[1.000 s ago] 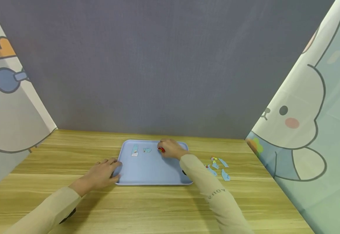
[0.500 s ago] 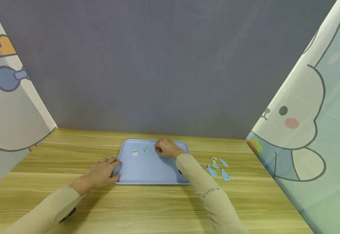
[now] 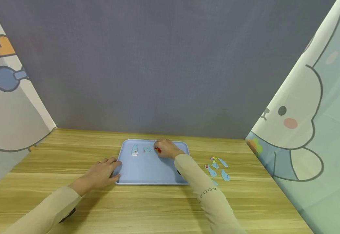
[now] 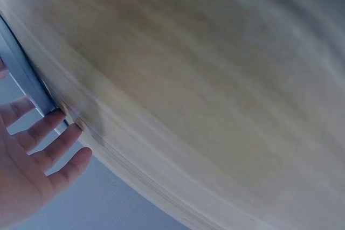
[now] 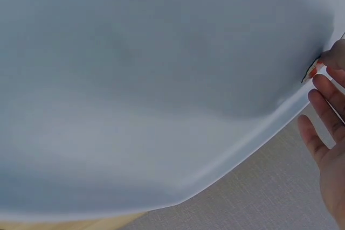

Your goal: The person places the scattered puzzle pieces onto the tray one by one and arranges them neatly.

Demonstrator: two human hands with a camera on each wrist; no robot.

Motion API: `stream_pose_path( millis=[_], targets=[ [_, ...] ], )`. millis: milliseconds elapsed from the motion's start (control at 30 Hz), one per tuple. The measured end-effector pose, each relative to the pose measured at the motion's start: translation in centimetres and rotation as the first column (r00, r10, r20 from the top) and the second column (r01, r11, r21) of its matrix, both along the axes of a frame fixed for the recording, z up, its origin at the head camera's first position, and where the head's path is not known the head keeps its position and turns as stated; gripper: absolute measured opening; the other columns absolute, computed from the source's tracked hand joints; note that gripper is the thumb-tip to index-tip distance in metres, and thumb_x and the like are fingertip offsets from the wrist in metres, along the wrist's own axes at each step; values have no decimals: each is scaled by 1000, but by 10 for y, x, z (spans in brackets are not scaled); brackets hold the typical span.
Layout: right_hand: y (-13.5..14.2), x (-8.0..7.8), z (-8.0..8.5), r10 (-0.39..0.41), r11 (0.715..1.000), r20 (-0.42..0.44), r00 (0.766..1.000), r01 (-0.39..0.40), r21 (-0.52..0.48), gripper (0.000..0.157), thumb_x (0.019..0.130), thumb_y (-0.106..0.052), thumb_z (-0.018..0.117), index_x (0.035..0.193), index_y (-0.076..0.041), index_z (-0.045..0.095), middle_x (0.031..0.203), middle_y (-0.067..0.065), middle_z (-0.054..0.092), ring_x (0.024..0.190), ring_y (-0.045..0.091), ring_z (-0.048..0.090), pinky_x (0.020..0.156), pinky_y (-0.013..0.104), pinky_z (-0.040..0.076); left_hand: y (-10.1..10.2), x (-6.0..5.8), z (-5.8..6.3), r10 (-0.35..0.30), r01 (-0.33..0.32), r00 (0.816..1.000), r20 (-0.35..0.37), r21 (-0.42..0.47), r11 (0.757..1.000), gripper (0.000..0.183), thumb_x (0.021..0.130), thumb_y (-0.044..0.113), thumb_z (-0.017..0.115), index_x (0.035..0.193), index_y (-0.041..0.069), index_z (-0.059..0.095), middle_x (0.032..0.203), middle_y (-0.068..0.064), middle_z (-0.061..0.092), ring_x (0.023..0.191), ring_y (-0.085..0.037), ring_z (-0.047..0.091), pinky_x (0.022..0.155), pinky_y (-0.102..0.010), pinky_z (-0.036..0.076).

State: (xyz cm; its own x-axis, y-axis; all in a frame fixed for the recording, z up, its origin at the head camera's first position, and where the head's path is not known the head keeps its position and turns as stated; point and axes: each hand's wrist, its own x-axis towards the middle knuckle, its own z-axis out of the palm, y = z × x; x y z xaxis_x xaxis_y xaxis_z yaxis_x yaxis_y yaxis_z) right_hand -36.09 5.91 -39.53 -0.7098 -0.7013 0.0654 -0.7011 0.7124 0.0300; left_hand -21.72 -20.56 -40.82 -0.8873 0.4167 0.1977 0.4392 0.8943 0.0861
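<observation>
Wood table [image 3: 158,208] under grey backdrop [image 3: 164,65]; my right hand [image 3: 167,149] pinches a red piece [image 3: 157,149], left hand [image 3: 101,174] flat against blue tray [image 3: 146,172].

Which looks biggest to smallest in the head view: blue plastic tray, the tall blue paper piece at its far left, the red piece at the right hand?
1. Blue plastic tray, by far the largest.
2. Tall blue paper piece.
3. Red piece, though the right hand partly hides it, so its full size is unsure.
</observation>
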Motion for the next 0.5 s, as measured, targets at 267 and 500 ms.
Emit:
stream_pose_path(
  millis=[267,500],
  targets=[
    [1,4,2,-6,1000,1,1000,6,1,21,81,-16,64,102,-14,66,106,0,60,101,15,52,94,40,43,0,0,-1,4,-4,1000,-6,-9,1000,48,82,34,63,119,4,56,122,-20,53,106,-41,54,78,-59,46],
    [3,5,2,-8,1000,-6,1000,8,7,23,82,-19,64,104,-14,65,108,0,60,104,15,52,95,40,43,-1,0,-1,9,-9,1000,-7,-16,1000,48,82,34,64,119,5,56,121,-18,54,106,-40,54,77,-58,47]
  ],
)
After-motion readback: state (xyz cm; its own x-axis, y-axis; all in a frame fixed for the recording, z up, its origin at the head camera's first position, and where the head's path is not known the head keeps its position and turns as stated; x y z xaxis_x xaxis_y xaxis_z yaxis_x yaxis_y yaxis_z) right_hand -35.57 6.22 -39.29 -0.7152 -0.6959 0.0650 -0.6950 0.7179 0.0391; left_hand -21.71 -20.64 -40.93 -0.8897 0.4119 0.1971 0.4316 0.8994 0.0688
